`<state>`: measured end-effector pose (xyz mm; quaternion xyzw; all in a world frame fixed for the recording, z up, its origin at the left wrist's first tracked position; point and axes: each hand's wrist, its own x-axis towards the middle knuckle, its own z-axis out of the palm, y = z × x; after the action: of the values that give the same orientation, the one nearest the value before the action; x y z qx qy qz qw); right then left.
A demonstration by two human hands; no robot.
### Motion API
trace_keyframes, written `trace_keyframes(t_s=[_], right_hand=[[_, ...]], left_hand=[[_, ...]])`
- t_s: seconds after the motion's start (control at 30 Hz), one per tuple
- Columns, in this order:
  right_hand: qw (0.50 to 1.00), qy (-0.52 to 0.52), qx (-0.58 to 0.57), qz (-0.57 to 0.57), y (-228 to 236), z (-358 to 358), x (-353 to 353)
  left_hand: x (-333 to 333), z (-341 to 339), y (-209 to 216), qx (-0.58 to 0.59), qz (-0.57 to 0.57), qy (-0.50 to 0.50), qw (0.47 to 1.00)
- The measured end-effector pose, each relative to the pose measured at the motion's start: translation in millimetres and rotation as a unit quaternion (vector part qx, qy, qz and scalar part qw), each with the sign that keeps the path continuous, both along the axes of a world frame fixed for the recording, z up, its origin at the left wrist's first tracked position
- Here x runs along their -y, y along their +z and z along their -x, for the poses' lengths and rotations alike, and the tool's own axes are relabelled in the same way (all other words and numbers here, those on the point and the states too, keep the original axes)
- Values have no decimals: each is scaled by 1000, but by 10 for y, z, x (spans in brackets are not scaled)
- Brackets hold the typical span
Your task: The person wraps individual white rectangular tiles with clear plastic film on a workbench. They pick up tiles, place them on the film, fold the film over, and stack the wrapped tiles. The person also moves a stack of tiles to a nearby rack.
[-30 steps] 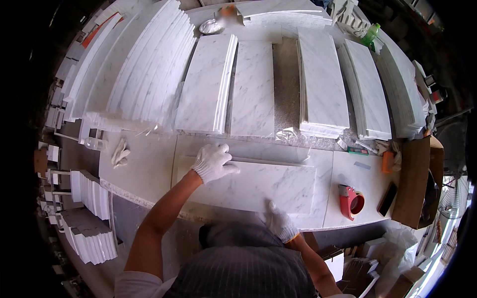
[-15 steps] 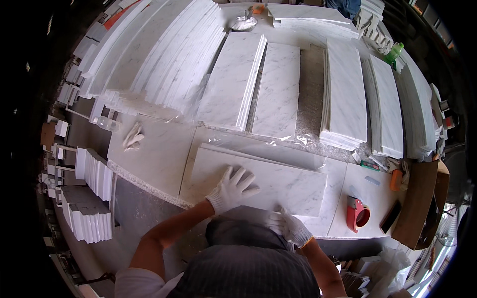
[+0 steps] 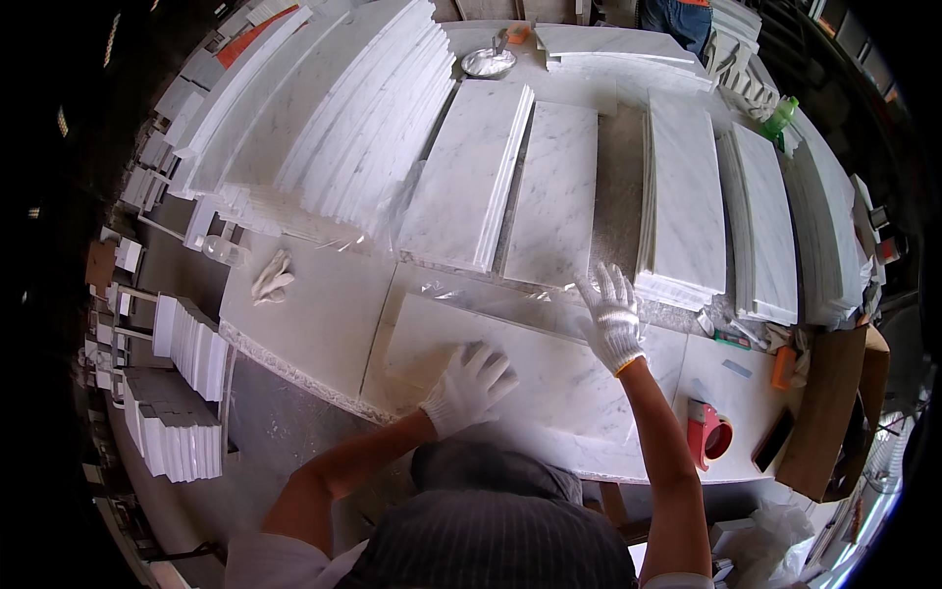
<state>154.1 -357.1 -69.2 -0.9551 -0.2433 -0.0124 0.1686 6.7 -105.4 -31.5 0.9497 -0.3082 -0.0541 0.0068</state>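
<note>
A white, grey-veined marble slab (image 3: 549, 378) lies flat in front of me on the worktable. Both my hands wear white knitted gloves. My left hand (image 3: 469, 390) rests on the slab's left part with its fingers spread, gripping nothing. Farther out, my right hand (image 3: 613, 319) reaches to the slab's far right side. Its fingers are stretched apart and hold nothing; whether the palm touches the slab, I cannot tell. Clear plastic film (image 3: 442, 291) shows along the slab's far edge.
Stacked marble slabs (image 3: 687, 196) stand beyond my hands, with a larger pile (image 3: 343, 118) at left. A red tape dispenser (image 3: 705, 434), a dark phone-like object (image 3: 773, 439) and a cardboard box (image 3: 834, 422) are at right. A loose glove (image 3: 273, 278) lies left. Another person's legs (image 3: 677, 22) show far off.
My right hand has moved from the slab's near edge out to its far right side. My left hand and the slab have shifted slightly toward me.
</note>
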Motion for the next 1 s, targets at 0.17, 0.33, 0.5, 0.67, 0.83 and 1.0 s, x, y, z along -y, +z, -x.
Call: trace_keyframes(t_s=[0.17,0.33,0.5,0.67,0.83,1.0], right_hand=[[998,-37,21,40,-577,-418,-50],[1000,15,-10,-6,-678,-483,205],[988,-8,59,-141,-93,-362,106],[992,37,16,-119,225,-52,240],[989,138,-53,-9,456,416,478],[986,87,-66,129,314,1082,588]], left_hand=[[13,18,-37,-41,46,22,998],[-114,9,-290,0,137,148,980],[48,-694,-146,153,92,282,943],[-284,-1202,-127,214,90,253,939],[-675,-1017,-53,209,100,136,963],[-934,-225,-440,230,107,110,961]])
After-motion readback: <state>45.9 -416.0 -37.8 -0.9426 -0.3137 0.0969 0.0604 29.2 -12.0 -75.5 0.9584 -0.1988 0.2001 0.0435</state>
